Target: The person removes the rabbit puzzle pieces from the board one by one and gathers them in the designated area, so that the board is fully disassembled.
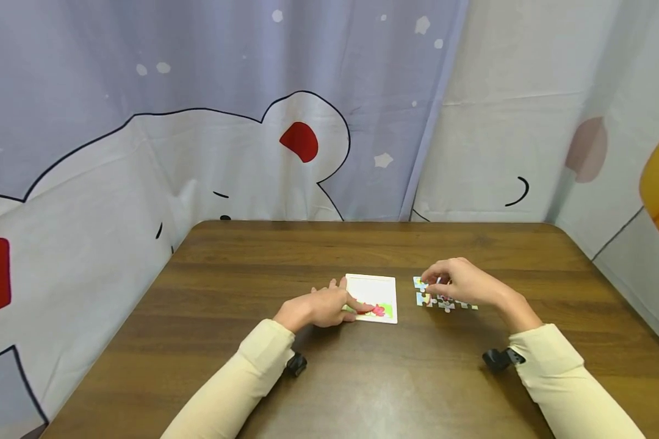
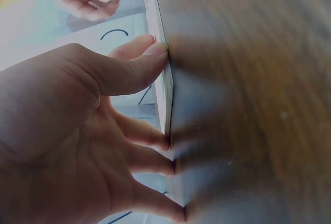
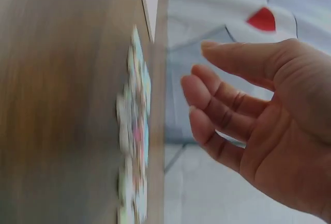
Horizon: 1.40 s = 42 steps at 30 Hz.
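A white square puzzle tray (image 1: 370, 288) lies flat on the table, with pink-and-green jigsaw pieces (image 1: 383, 311) along its near side. My left hand (image 1: 326, 306) rests over its left part, forefinger extended onto the pieces. In the left wrist view the thumb (image 2: 150, 58) touches the tray's edge (image 2: 168, 92) and the other fingers spread down to the tabletop. My right hand (image 1: 467, 283) hovers over the loose jigsaw pieces (image 1: 424, 299) right of the tray. Its fingers (image 3: 199, 92) are loosely bent, thumb apart, with nothing between them in the right wrist view.
Both things lie on a brown wooden table (image 1: 263, 250). Behind it hangs a printed curtain (image 1: 225, 152), which also runs along the sides. Black straps with small camera mounts (image 1: 296, 364) sit at both wrists, under cream sleeves.
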Tool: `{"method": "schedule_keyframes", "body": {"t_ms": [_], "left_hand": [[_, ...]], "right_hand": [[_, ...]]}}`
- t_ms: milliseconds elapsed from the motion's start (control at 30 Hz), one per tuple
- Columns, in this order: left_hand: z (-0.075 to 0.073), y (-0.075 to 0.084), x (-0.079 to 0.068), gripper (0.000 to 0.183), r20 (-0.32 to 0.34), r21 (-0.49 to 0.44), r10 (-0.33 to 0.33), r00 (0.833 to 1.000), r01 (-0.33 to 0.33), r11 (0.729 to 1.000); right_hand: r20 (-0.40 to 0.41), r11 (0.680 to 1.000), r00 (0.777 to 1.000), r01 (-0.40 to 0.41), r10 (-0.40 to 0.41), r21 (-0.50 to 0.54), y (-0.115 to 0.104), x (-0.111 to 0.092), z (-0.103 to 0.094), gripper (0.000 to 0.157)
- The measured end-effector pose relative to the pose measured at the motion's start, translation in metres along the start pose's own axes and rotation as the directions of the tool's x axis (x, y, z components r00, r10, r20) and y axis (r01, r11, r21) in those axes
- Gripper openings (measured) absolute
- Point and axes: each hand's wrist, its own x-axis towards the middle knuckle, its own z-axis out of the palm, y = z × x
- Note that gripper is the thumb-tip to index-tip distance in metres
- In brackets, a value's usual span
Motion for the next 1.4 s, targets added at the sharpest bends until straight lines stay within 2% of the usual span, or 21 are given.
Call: {"method": "schedule_keyframes", "body": {"t_ms": [167,400,633,800,1033,1200,1400], "left_hand": [[0.0,-0.001,0.002,0.051,-0.005,0.037,0.008,1.0,-0.008,0.999],[-0.002,-0.002,0.005,0.06,-0.032,0.061,0.007,0.999,-0.005,0.998],[-0.003,-0.003,0.004,0.041,-0.058,0.036,0.03,0.998,-0.028,0.999],[-0.002,-0.004,0.004,0.038,-0.059,0.038,0.035,0.998,-0.033,0.999],[0.0,-0.004,0.004,0.058,-0.133,-0.004,-0.006,0.991,0.005,1.0],[-0.001,-0.005,0.003,0.067,-0.149,-0.02,-0.017,0.989,0.014,1.0],[-0.004,-0.01,0.003,0.08,-0.18,0.054,0.0,0.984,0.01,0.998]], "right_hand": [[0.024,0.998,0.998,0.063,-0.064,0.02,-0.015,0.02,0.02,0.016],[0.081,0.997,0.994,0.071,-0.074,0.041,-0.029,0.039,0.033,0.016],[0.107,0.994,0.989,0.095,-0.1,0.048,-0.041,0.052,0.043,0.016],[0.129,0.993,0.988,0.076,-0.088,0.091,-0.047,0.06,0.054,0.018],[0.144,0.99,0.989,0.016,-0.036,0.14,-0.052,0.065,0.066,0.026],[0.175,0.986,0.984,-0.001,-0.028,0.164,-0.054,0.067,0.07,0.035],[0.193,0.99,0.98,0.016,-0.043,0.139,-0.057,0.071,0.074,0.044]]}}
